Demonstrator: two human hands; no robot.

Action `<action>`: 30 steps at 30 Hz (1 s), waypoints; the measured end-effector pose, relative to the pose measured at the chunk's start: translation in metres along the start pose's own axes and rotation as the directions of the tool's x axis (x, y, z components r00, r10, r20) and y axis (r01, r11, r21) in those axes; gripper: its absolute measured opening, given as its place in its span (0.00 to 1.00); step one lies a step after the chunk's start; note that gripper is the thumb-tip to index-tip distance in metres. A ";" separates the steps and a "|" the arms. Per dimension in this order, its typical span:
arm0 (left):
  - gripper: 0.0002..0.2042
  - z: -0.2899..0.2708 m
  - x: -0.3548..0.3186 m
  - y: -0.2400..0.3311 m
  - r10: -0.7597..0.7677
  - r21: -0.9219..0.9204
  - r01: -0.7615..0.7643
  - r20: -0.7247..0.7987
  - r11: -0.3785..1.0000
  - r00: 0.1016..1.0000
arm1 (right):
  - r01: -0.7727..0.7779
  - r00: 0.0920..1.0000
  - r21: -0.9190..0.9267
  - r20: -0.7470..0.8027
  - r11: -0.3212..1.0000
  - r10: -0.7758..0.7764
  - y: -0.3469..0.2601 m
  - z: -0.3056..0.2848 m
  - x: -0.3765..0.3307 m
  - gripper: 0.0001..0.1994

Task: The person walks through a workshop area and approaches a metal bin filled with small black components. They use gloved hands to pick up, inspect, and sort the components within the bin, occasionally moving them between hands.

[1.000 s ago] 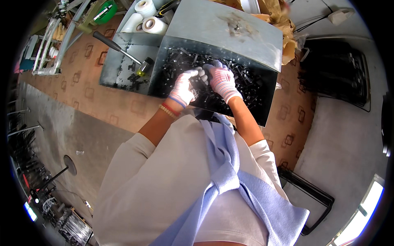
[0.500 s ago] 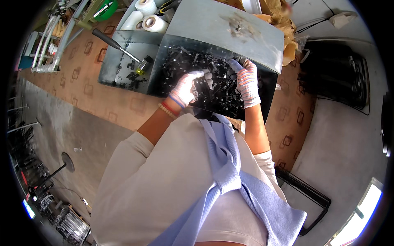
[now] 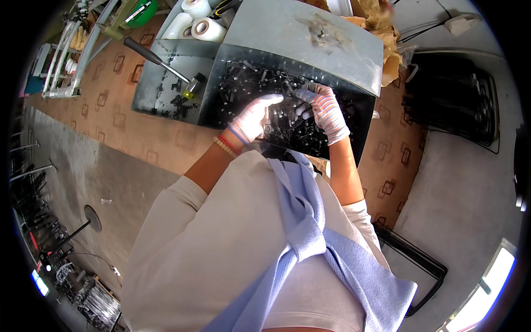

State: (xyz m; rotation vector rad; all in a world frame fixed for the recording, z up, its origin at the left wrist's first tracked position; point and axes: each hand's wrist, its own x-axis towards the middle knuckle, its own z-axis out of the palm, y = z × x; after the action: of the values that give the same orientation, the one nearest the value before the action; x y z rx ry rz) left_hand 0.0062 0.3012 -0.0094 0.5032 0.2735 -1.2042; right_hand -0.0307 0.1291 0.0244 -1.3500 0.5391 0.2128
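A metal bin (image 3: 213,88) full of small black parts (image 3: 243,83) lies in front of me, with both my gloved hands over it. My left hand (image 3: 253,117), in a whitish glove, curls around a clear, shiny thing like a plastic bag (image 3: 281,117), its thumb stretched towards the middle of the bin. To the right, my right hand (image 3: 327,110), in a striped glove, has its fingers bent inward, close to the bag's opening side. Whatever lies between those fingertips is too small to tell. The two hands are a little apart.
A hammer (image 3: 166,67) leans across the shallow tray section (image 3: 149,94) on the left. White film rolls (image 3: 208,30) stand behind it. A grey metal lid (image 3: 276,27) covers the bin's far part. Crumpled brown paper (image 3: 387,39) and black frames (image 3: 453,99) are at the right.
My right hand has moved left from the bin's right side, its fingers now near my left hand. My left hand has shifted only slightly, and its fingers have drawn in.
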 end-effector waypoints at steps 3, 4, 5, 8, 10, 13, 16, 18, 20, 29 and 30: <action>0.13 -0.002 0.003 -0.001 -0.006 0.015 0.006 0.007 1.000 1.000 | 0.012 0.999 -0.028 0.053 1.000 -0.011 0.009 0.002 0.002 0.06; 0.13 -0.003 0.004 -0.002 0.012 0.032 -0.012 -0.001 0.999 1.000 | 0.024 0.997 -0.027 0.078 0.999 -0.022 0.011 0.003 0.002 0.05; 0.12 -0.004 0.004 -0.003 0.031 0.049 -0.030 -0.009 0.998 0.999 | 0.049 0.997 -0.053 0.057 0.997 -0.046 0.011 0.005 0.001 0.06; 0.11 -0.008 0.005 -0.003 0.031 0.056 -0.031 0.001 0.998 1.000 | 0.076 0.997 -0.097 0.039 0.992 -0.072 0.012 0.008 0.000 0.06; 0.11 -0.008 0.004 -0.002 0.017 0.051 -0.018 0.015 0.999 1.000 | 0.081 0.996 -0.136 0.043 0.987 -0.076 0.010 0.008 -0.002 0.05; 0.10 -0.001 0.003 -0.003 0.003 0.038 -0.001 -0.058 0.999 0.998 | 0.085 0.996 -0.148 0.045 0.985 -0.079 0.010 0.006 -0.003 0.05; 0.10 0.009 -0.005 -0.002 0.036 0.121 -0.023 -0.104 0.992 0.994 | 0.089 0.995 -0.117 0.054 0.989 -0.083 0.010 0.002 -0.001 0.07; 0.10 0.013 -0.011 0.000 0.063 0.229 -0.043 -0.082 0.972 0.995 | 0.086 0.995 -0.097 0.063 0.992 -0.081 0.011 0.000 0.001 0.07; 0.09 0.016 -0.017 0.003 0.075 0.325 -0.059 -0.038 0.944 0.996 | 0.078 0.995 -0.083 0.071 0.994 -0.072 0.012 -0.001 0.002 0.07; 0.10 0.024 -0.019 0.001 0.144 0.375 -0.172 0.103 0.911 0.984 | 0.093 0.986 -0.221 0.155 0.971 -0.059 0.006 0.005 0.003 0.03; 0.10 0.016 -0.016 0.000 0.131 0.347 -0.148 0.072 0.926 0.989 | 0.084 0.992 -0.321 0.114 0.943 -0.050 0.009 0.008 0.005 0.04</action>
State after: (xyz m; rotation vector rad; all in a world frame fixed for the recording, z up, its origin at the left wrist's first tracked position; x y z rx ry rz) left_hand -0.0003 0.3062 0.0121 0.7913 -0.0231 -1.1273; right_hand -0.0290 0.1377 0.0151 -1.6660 0.3791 0.3252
